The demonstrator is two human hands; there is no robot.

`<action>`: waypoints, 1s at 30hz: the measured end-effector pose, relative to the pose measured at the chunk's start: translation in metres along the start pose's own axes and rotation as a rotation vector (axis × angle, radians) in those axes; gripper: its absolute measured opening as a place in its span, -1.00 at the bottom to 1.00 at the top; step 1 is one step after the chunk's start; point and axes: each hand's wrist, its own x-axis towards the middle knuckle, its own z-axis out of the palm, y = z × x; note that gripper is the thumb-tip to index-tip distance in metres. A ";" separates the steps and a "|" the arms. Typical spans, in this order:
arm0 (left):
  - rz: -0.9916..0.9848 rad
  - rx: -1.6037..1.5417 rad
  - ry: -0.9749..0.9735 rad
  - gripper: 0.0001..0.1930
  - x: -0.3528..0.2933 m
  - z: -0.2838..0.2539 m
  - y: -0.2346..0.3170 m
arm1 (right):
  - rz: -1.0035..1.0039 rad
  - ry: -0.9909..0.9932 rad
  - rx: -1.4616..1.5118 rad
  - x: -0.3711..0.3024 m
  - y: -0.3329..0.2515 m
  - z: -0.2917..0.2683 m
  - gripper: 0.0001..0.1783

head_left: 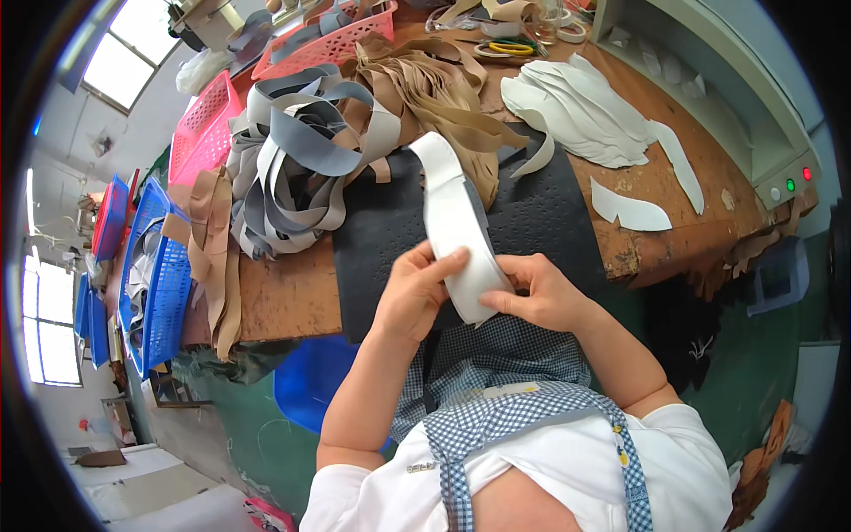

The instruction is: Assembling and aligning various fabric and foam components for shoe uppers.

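Note:
A long white strip [457,226], apparently leather or fabric with a grey strip showing along its right edge, is held between my two hands at the table's front edge. My left hand [415,293] pinches its left edge with thumb and fingers. On the opposite edge, near the lower end, my right hand [539,291] grips it the same way. The strip's far end curls over a black mat [372,230] that hangs past the table edge. Beyond it lie a pile of grey strips [301,142] and a bundle of brown strips [434,80].
White cut pieces [576,106] are heaped at the right, with one loose piece [631,208] nearer me. Scissors [507,50] lie behind them. A grey machine housing [709,89] bounds the right side. Pink baskets [202,124] and a blue basket [160,284] stand at the left.

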 end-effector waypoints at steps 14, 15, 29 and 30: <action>0.365 -0.082 0.225 -0.70 0.019 -0.001 0.021 | -0.068 0.225 -0.151 0.024 -0.025 0.001 -0.75; 0.391 -0.078 0.240 -0.70 0.020 -0.002 0.021 | -0.068 0.224 -0.149 0.026 -0.026 0.000 -0.75; 0.326 0.210 0.048 -0.73 0.000 0.003 0.002 | -0.187 0.460 0.017 0.053 -0.018 0.003 -0.68; 0.326 0.214 0.047 -0.73 -0.001 0.003 0.001 | -0.189 0.462 0.020 0.054 -0.018 0.005 -0.68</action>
